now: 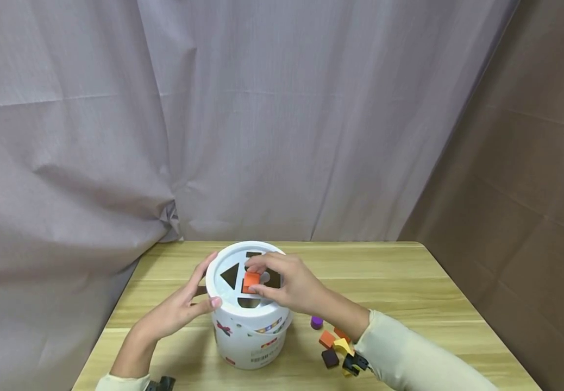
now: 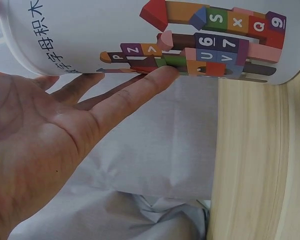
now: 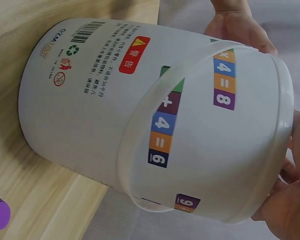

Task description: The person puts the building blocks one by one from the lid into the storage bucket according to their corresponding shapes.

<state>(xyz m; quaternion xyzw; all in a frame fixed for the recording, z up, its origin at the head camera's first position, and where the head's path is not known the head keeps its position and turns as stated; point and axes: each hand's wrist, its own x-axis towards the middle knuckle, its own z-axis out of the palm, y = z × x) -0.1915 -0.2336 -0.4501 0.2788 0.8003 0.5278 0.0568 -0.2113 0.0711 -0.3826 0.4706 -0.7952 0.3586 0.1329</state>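
Observation:
A white bucket (image 1: 235, 342) stands upright on the table, its white lid (image 1: 223, 264) cut with shaped holes. My right hand (image 1: 292, 282) pinches an orange block (image 1: 251, 280) between thumb and fingers, right at a hole near the lid's middle. A triangular hole (image 1: 230, 276) and a half-round hole (image 1: 249, 302) show beside it. On the bucket's left side rests my left hand (image 1: 179, 309), thumb on the lid's rim. Its fingers (image 2: 135, 95) lie nearly straight along the printed wall in the left wrist view. In the right wrist view the lid's top and the block are hidden.
Right of the bucket lie several loose blocks: a purple cylinder (image 1: 317, 322), an orange block (image 1: 327, 339), a yellow arch (image 1: 342, 346) and a dark block (image 1: 330, 358). The bucket's white handle (image 3: 135, 125) hangs down its side. A grey curtain (image 1: 282, 136) hangs behind the wooden table (image 1: 409, 304).

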